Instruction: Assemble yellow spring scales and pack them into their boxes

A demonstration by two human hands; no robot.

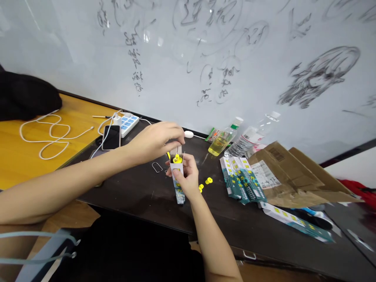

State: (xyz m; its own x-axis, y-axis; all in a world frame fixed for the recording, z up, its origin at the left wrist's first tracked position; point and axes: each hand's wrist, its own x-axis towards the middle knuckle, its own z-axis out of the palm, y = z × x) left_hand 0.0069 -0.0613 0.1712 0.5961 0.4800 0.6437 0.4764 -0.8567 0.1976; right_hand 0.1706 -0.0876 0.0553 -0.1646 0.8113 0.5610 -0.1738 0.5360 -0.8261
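My right hand grips a narrow white and teal carton, held upright with its top flap open. A yellow part sticks out of the carton's mouth. My left hand comes in from the left and pinches at that yellow part or the flap above it with closed fingertips. Two small yellow pieces lie on the dark table just right of my right hand. A bent wire clip lies to the left of the carton.
A stack of the same teal cartons lies to the right, beside a torn cardboard box. Two plastic bottles stand by the whiteboard. A phone, power strip and white cable sit at left.
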